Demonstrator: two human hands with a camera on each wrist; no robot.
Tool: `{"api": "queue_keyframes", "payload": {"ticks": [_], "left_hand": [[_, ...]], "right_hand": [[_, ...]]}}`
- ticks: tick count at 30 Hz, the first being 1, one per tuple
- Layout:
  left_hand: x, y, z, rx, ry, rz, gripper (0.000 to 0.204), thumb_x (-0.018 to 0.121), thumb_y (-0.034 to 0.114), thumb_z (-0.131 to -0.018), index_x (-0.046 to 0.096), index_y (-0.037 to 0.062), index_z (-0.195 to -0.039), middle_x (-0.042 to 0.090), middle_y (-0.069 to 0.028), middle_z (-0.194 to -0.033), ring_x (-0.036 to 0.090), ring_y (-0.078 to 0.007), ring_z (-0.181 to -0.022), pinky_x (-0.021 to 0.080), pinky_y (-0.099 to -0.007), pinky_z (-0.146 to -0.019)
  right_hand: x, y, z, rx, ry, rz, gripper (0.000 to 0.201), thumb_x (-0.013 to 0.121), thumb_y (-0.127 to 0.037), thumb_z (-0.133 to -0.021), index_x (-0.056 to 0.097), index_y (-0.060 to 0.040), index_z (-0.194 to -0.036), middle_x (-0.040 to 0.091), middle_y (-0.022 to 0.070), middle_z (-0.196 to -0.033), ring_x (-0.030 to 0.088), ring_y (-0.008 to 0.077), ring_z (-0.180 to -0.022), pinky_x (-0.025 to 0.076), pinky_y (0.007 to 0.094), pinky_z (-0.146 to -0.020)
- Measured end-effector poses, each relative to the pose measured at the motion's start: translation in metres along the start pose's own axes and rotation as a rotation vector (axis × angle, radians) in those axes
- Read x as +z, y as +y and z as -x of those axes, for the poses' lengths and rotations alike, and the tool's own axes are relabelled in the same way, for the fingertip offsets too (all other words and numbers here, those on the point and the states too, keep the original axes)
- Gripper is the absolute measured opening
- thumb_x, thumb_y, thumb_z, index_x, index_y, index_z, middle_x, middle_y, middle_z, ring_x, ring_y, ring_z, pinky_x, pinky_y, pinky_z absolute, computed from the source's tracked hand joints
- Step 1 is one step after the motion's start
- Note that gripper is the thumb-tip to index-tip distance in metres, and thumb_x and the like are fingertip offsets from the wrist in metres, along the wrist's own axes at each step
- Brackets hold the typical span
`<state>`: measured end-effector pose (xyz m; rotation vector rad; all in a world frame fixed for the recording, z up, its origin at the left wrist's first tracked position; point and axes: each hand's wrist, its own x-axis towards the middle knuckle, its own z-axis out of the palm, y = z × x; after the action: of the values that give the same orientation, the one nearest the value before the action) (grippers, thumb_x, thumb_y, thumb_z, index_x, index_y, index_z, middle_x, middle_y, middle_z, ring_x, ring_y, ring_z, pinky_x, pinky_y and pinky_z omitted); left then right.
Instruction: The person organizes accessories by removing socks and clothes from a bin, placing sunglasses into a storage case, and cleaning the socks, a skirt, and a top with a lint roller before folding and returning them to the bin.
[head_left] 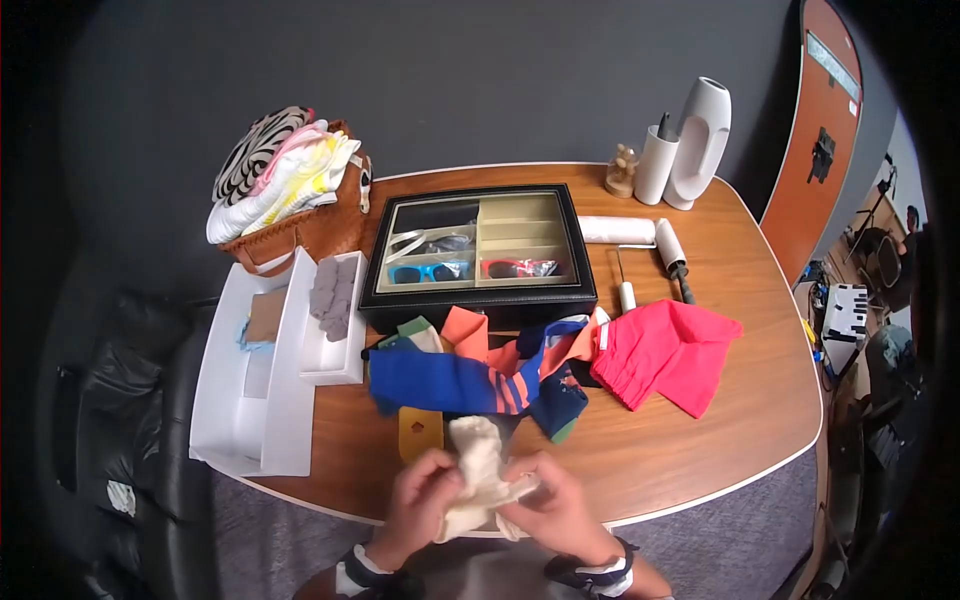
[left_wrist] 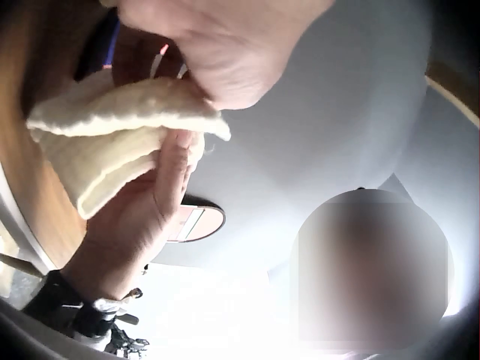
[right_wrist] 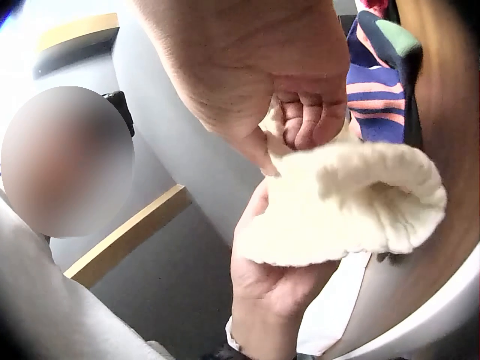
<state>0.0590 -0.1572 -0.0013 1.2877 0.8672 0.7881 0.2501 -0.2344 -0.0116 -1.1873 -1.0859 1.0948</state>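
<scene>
Close to the table's front edge, my left hand [head_left: 425, 500] and right hand [head_left: 555, 508] both hold a cream sock [head_left: 480, 458]. In the left wrist view, the left hand [left_wrist: 225, 49] grips the folded sock [left_wrist: 112, 112] from above and the thumb of the right hand [left_wrist: 135, 225] presses on it. The sock's cuff [right_wrist: 382, 191] gapes in the right wrist view, where the right hand [right_wrist: 300, 82] has its fingers curled into the fabric. Just beyond the hands lie a blue sock with orange stripes [head_left: 430, 380] and a navy sock [head_left: 555, 405].
Pink shorts [head_left: 665, 350] lie to the right of the socks. Behind stands a black glasses case [head_left: 475, 300]. White boxes [head_left: 285, 400] are at the left, below a brown basket [head_left: 335, 225] of cloths. Lint rollers [head_left: 615, 231] and white bottles [head_left: 700, 140] occupy the back right.
</scene>
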Motion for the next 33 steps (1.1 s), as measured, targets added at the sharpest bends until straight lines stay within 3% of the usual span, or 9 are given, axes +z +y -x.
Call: {"api": "queue_keyframes", "payload": {"ticks": [9,12,16,22,25,27,28,32,33], "left_hand": [[-0.029,0.004,-0.014,0.051,0.439,0.691,0.037,0.046,0.032,-0.109,0.056,0.0057,-0.133,0.066,-0.0081,-0.126,0.061,-0.0258,-0.126,0.046,-0.0425,-0.111],[-0.050,-0.007,-0.011,0.230,0.120,0.611,0.025,0.047,0.030,-0.110,0.055,0.0085,-0.119,0.064,-0.0089,-0.122,0.062,-0.0258,-0.123,0.047,-0.0436,-0.109],[-0.004,0.018,-0.015,0.371,0.221,0.116,0.022,0.059,0.019,-0.106,0.050,0.0089,-0.123,0.056,-0.0138,-0.131,0.064,-0.0261,-0.118,0.051,-0.0429,-0.101],[0.006,0.000,-0.020,0.468,-0.632,-0.710,0.029,0.075,0.016,-0.094,0.064,0.0023,-0.118,0.069,-0.0120,-0.102,0.070,-0.0196,-0.101,0.053,-0.0348,-0.088],[0.014,0.007,-0.003,-0.007,-0.263,-0.355,0.014,0.071,0.012,-0.097,0.068,0.0012,-0.104,0.069,-0.0088,-0.088,0.068,-0.0155,-0.091,0.053,-0.0317,-0.081],[0.011,0.012,-0.007,0.153,-0.151,-0.112,0.018,0.061,0.004,-0.100,0.063,-0.0014,-0.118,0.068,-0.0114,-0.107,0.068,-0.0170,-0.100,0.054,-0.0304,-0.086],[0.013,0.015,-0.007,0.206,-0.177,-0.027,0.021,0.061,0.004,-0.100,0.062,-0.0006,-0.121,0.068,-0.0118,-0.112,0.068,-0.0192,-0.104,0.054,-0.0318,-0.089],[0.025,0.042,-0.006,0.431,-0.139,-0.019,0.017,0.063,0.005,-0.099,0.064,-0.0025,-0.115,0.069,-0.0158,-0.112,0.069,-0.0259,-0.108,0.053,-0.0382,-0.098],[0.015,0.048,-0.008,0.467,-0.181,-0.135,0.018,0.063,0.003,-0.097,0.065,-0.0008,-0.115,0.069,-0.0150,-0.115,0.069,-0.0268,-0.110,0.054,-0.0379,-0.098]], "right_hand": [[-0.035,-0.012,-0.004,-0.236,0.229,0.114,0.009,0.071,0.005,-0.090,0.063,0.0017,-0.093,0.070,0.0139,-0.115,0.066,0.0198,-0.100,0.050,0.0318,-0.088],[-0.029,-0.033,-0.002,-0.253,0.322,-0.093,0.010,0.059,-0.008,-0.102,0.057,0.0006,-0.097,0.070,0.0187,-0.118,0.065,0.0194,-0.100,0.050,0.0322,-0.089],[-0.023,-0.030,0.007,-0.143,0.163,-0.352,0.021,0.053,-0.023,-0.110,0.047,-0.0030,-0.106,0.069,0.0241,-0.122,0.066,0.0175,-0.097,0.052,0.0334,-0.089],[-0.027,-0.046,0.009,-0.255,-0.118,-0.437,0.017,0.056,-0.017,-0.109,0.049,-0.0019,-0.112,0.068,0.0243,-0.117,0.066,0.0244,-0.107,0.052,0.0393,-0.092],[-0.023,-0.059,0.007,-0.276,-0.032,-0.104,0.036,0.068,-0.017,-0.101,0.050,-0.0005,-0.128,0.068,0.0218,-0.119,0.067,0.0283,-0.110,0.053,0.0413,-0.092],[-0.019,-0.077,-0.002,-0.194,0.015,0.392,0.053,0.075,-0.018,-0.096,0.049,-0.0012,-0.139,0.068,0.0194,-0.121,0.069,0.0296,-0.110,0.054,0.0418,-0.091],[-0.023,-0.072,-0.001,0.149,-0.209,0.351,0.064,0.079,-0.018,-0.091,0.049,-0.0033,-0.146,0.067,0.0162,-0.121,0.069,0.0305,-0.111,0.056,0.0425,-0.090],[-0.034,-0.043,0.010,-0.009,0.080,0.133,0.042,0.068,-0.002,-0.092,0.060,-0.0017,-0.134,0.067,0.0089,-0.116,0.066,0.0181,-0.106,0.054,0.0337,-0.091],[-0.048,-0.030,0.010,-0.313,0.264,0.315,0.042,0.063,0.001,-0.094,0.058,-0.0035,-0.136,0.064,0.0082,-0.121,0.064,0.0169,-0.109,0.055,0.0348,-0.091]]}}
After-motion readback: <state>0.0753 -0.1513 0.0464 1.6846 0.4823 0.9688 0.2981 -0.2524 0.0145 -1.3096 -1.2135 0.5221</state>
